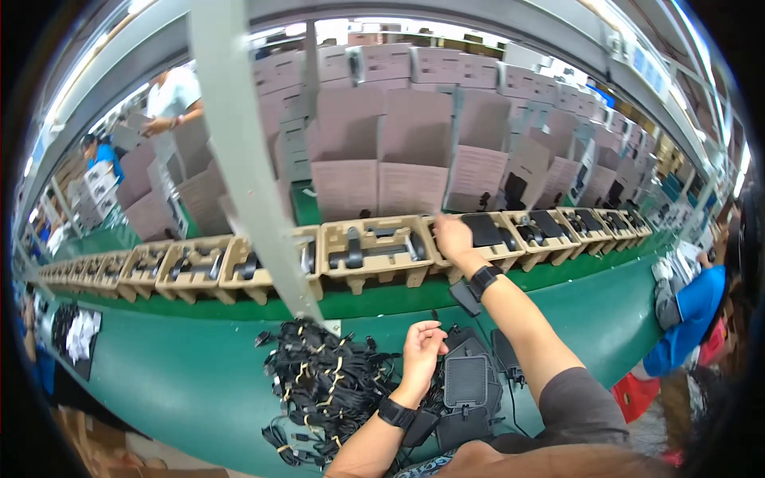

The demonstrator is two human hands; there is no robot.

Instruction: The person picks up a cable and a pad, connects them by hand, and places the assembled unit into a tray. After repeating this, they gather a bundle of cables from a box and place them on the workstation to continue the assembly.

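Note:
My right hand [454, 237] reaches over a brown moulded tray [504, 259] at its left end, beside a flat black piece [480, 229] lying in it. Its fingertips are blurred, so I cannot see whether they hold anything. Nearer me, my left hand [422, 344] hovers with loosely curled fingers apart and nothing visible in them. It is between a heap of black cables [319, 382], tied with pale bands, and a pile of flat black ribbed devices [466, 381]. Left of my right hand, another moulded tray [339, 271] carries black parts.
Moulded trays stand in a long row across the green bench [183, 358]. Behind them rise open grey-pink boxes [344, 187]. A pale metal post [247, 143] cuts down in front of the row. A person in blue [693, 303] is at the right; another [177, 95] stands far left.

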